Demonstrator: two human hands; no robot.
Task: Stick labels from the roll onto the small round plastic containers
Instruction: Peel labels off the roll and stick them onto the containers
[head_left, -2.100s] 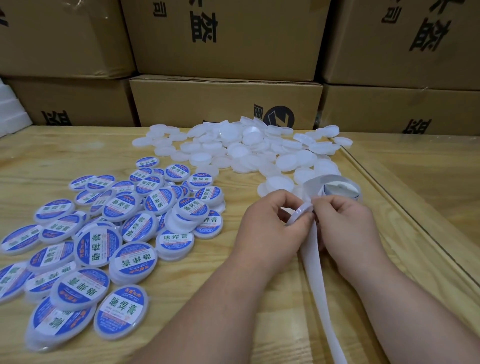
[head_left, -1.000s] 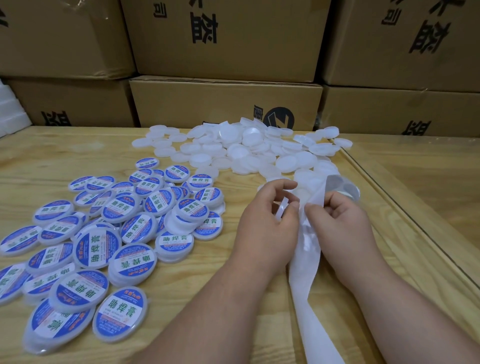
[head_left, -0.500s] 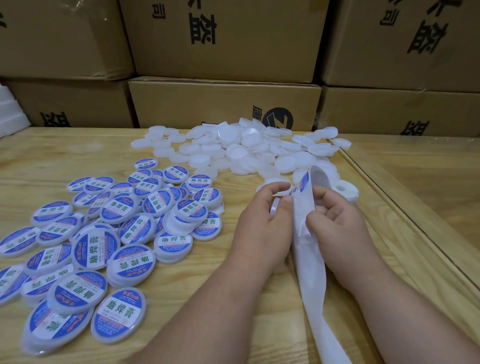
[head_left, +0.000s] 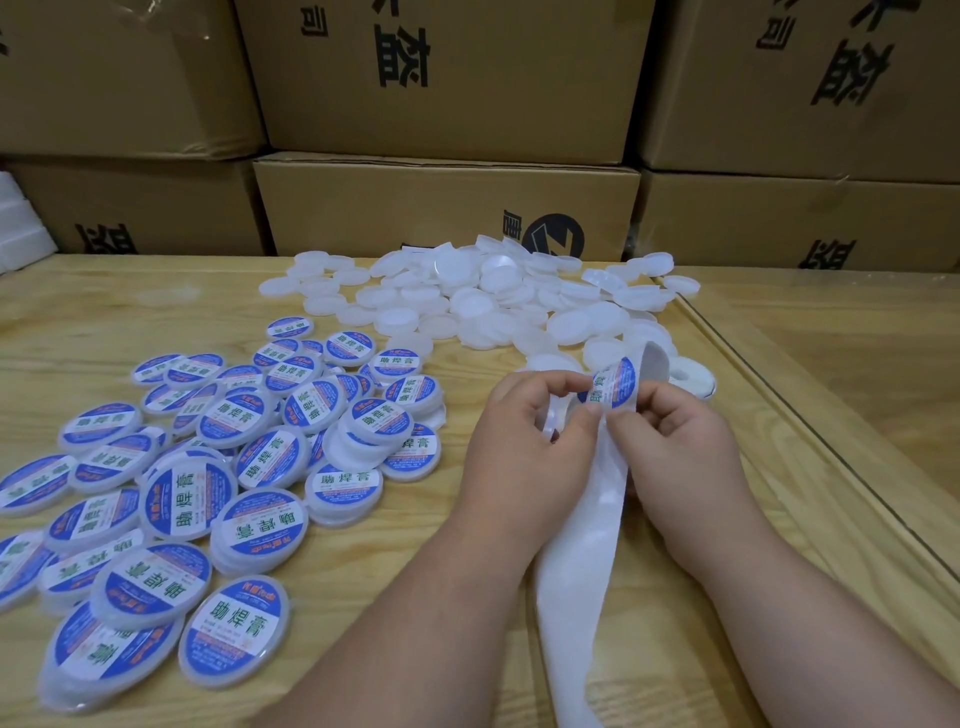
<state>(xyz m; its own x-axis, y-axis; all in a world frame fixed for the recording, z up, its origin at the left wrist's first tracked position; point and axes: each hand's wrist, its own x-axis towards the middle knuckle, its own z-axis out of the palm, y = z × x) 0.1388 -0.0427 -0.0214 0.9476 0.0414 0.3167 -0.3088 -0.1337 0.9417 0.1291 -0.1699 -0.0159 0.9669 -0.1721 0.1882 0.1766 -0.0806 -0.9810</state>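
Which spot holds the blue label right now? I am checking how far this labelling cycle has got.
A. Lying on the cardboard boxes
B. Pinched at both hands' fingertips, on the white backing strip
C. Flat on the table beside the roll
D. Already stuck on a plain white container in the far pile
B: the blue label sits at the fingertips of the left hand and right hand, on the white backing strip.
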